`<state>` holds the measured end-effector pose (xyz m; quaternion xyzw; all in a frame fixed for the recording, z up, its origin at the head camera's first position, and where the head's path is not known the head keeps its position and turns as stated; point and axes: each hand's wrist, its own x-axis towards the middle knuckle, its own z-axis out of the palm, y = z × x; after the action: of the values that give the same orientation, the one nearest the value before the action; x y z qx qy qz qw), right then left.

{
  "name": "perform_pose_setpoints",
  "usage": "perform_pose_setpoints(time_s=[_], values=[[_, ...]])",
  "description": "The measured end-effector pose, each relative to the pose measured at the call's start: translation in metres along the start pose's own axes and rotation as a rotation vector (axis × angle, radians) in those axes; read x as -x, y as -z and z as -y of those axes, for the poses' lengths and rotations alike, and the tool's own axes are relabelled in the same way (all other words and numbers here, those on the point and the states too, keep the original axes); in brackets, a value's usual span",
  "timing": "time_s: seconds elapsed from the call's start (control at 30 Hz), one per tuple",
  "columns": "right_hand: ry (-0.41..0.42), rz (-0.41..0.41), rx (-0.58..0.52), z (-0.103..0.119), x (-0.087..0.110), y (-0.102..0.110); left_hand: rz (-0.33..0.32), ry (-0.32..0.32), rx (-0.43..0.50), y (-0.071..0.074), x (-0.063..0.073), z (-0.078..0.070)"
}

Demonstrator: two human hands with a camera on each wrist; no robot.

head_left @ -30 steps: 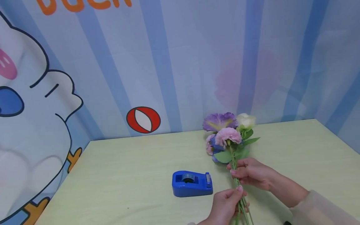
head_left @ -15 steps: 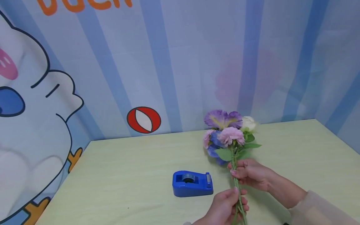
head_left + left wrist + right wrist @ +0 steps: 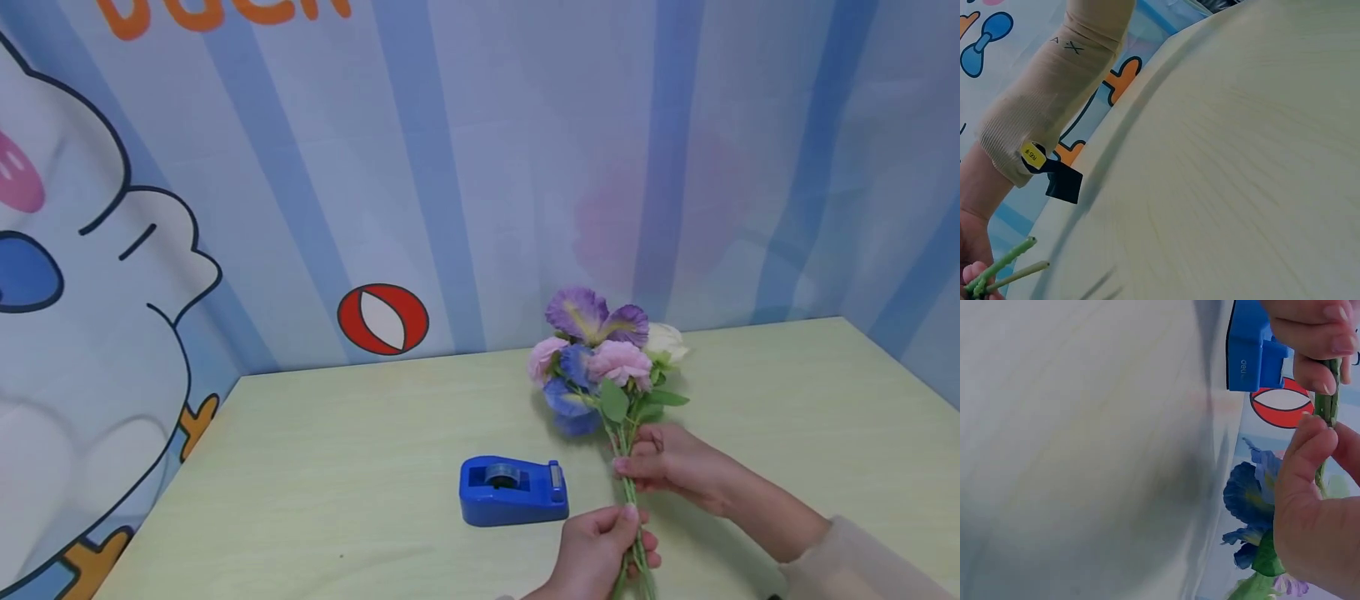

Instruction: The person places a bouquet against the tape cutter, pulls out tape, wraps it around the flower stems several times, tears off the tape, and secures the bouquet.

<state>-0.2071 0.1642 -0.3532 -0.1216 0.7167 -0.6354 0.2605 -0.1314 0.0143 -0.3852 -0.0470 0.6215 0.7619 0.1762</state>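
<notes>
A bouquet (image 3: 600,358) of artificial flowers, purple, blue, pink and white with green leaves, is held up over the right part of the table. My right hand (image 3: 678,465) pinches the bundled stems just below the leaves. Lower down, my left hand (image 3: 596,550) grips the same stems between thumb and curled fingers. In the right wrist view both hands meet around the green stems (image 3: 1327,403), and blue petals (image 3: 1250,494) hang beside the right hand. Cut stem ends (image 3: 1016,253) poke out past a hand in the left wrist view. Palms are mostly hidden.
A blue tape dispenser (image 3: 513,492) with a roll of clear tape stands left of the hands. The pale green table (image 3: 360,450) ends at a striped blue backdrop (image 3: 517,167) with cartoon prints. A sleeve with a black device (image 3: 1064,181) shows in the left wrist view.
The flower heads have shifted and spread, with the purple one rising and the white one moving down to the right. Both hands stay on the stems; the left has moved slightly.
</notes>
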Motion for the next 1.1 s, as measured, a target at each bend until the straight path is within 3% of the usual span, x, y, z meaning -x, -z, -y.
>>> perform_pose_setpoints(time_s=[0.13, 0.23, 0.57, 0.67, 0.83, 0.9, 1.0, 1.1], values=[[0.047, -0.054, 0.196, -0.003, -0.002, -0.003, -0.01, -0.051, -0.053, 0.002, -0.005, 0.006], [0.051, -0.062, 0.222, -0.001, -0.003, -0.006, -0.013, -0.061, -0.072, 0.003, -0.004, 0.006], [0.053, 0.038, -0.018, -0.002, -0.004, -0.004, -0.03, 0.022, -0.038, 0.002, -0.004, 0.001], [0.071, 0.083, -0.107, -0.006, -0.002, -0.001, 0.038, 0.09, 0.026, 0.005, -0.005, -0.001], [0.082, 0.145, -0.235, -0.012, -0.001, 0.001, 0.255, 0.221, 0.155, 0.014, -0.007, -0.007], [0.076, 0.148, -0.246, -0.012, -0.001, 0.001, 0.292, 0.235, 0.194, 0.016, -0.006, -0.009], [0.069, 0.151, -0.233, -0.011, 0.0, 0.0, 0.264, 0.224, 0.207, 0.014, -0.004, -0.008], [0.069, 0.174, -0.239, -0.01, 0.001, 0.0, 0.188, 0.193, 0.203, 0.011, -0.003, -0.006]])
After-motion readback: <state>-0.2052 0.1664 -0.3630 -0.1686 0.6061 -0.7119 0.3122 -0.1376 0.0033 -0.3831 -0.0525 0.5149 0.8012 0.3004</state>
